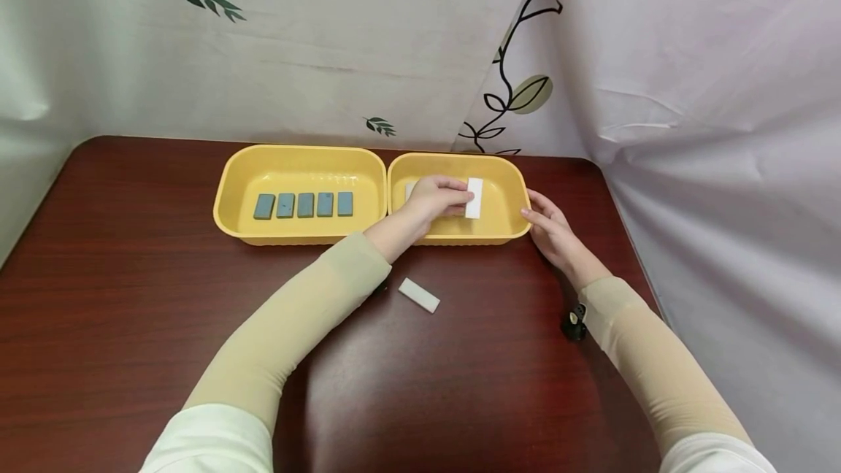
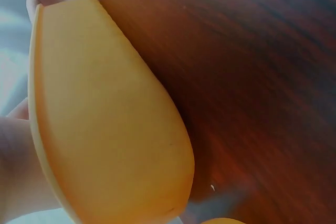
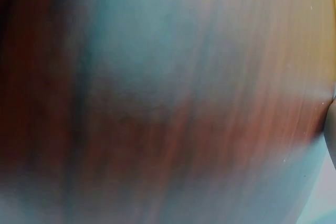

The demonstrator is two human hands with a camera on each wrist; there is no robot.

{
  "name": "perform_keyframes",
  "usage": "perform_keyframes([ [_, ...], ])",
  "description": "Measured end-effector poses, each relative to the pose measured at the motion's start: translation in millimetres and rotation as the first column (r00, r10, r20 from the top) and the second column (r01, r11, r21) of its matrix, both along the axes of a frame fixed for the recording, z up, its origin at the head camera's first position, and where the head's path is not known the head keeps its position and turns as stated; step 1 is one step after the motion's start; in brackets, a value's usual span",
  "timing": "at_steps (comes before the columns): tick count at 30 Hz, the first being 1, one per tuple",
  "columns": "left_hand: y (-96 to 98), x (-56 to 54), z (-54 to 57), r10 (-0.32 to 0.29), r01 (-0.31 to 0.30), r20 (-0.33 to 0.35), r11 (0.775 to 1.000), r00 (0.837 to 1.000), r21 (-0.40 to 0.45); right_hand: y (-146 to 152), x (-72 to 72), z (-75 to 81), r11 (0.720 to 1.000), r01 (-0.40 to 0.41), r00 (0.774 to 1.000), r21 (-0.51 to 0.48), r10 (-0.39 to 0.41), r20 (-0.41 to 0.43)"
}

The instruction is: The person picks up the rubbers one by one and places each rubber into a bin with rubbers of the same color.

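My left hand (image 1: 434, 199) reaches over the right yellow bin (image 1: 460, 239) and pinches a white rectangular block (image 1: 474, 203), held upright. Another white block (image 1: 409, 190) shows beside that hand in the bin, mostly hidden behind it. At the bin's right end, my right hand (image 1: 555, 232) holds the rim, its thumb on the edge. A third white block (image 1: 419, 295) lies flat on the table in front. The left wrist view is filled by the bin's outer wall (image 2: 110, 108), which hides the block and much of the left hand (image 2: 23, 166).
The left yellow bin (image 1: 230, 228) stands against the right one, with a row of several blue-grey blocks (image 1: 305, 205) inside. Both sit on a dark red-brown table (image 1: 131, 298), close to the patterned curtain (image 1: 315, 79). The right wrist view shows mainly blurred tabletop (image 3: 157, 129).
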State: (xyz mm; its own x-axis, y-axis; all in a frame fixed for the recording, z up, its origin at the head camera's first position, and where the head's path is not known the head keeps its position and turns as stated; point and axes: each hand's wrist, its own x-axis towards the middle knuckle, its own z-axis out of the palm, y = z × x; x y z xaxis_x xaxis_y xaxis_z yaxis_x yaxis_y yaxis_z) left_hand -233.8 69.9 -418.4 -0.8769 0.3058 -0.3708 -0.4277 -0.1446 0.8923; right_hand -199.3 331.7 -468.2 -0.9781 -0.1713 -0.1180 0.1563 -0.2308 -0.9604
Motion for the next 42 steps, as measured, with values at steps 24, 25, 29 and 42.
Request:
perform_keyframes([
  [24, 11.6, -20.5, 1.0, -0.042, 0.024, -0.08, 0.976, 0.996, -0.218, 0.9, -1.1, 0.5, 1.0, -0.004, 1.0, 0.025, 0.004, 0.008],
  [25, 12.2, -21.2, 0.9, -0.044, 0.025, -0.085, 0.977, 0.995, -0.214, 1.1, -1.0, 0.5, 1.0, -0.003, 1.0, 0.027, 0.002, 0.009],
  [29, 15.2, -23.2, 1.0, -0.041, 0.018, -0.104, 0.977, 0.994, -0.213, 1.5, -0.8, -0.3, 1.0, 0.004, 1.0, 0.023, -0.004, 0.014],
  [42, 25.9, -27.2, 1.2, -0.01, -0.054, -0.172, 0.932, 0.985, -0.359, 0.6, -1.2, -0.6, 1.0, 0.016, 1.0, 0.018, -0.017, 0.023],
])
